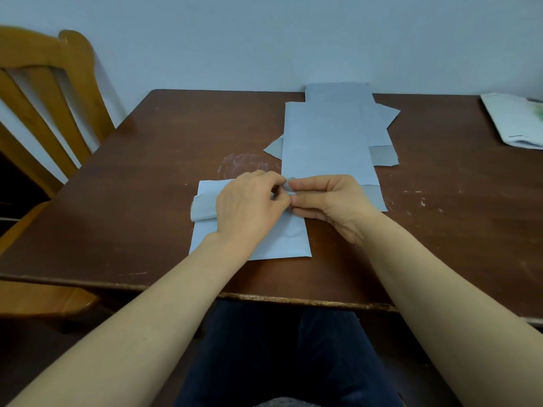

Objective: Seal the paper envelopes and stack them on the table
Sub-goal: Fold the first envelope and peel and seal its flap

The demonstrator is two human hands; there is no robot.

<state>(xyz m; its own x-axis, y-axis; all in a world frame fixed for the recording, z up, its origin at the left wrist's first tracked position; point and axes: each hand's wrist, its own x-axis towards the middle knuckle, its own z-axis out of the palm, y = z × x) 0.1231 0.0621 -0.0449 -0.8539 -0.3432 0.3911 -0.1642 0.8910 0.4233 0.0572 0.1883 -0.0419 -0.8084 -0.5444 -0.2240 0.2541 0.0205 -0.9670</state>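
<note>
Near the front edge of the dark brown wooden table [147,177] lies a pale grey-blue paper envelope [288,236]. Both hands, left hand [249,207] and right hand [329,201], pinch a small strip at its flap. Peel slowly, keeping the flap flat. No readable writing shows anywhere.

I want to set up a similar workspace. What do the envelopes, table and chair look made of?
Envelopes: thin matte grey-blue paper; the flap curls and creases softly.
Table: dark brown wood or veneer, semi-gloss, scuffed, with pale smears and a worn front edge.
Chair: varnished golden wood, with visible grain and a slatted back.
</note>
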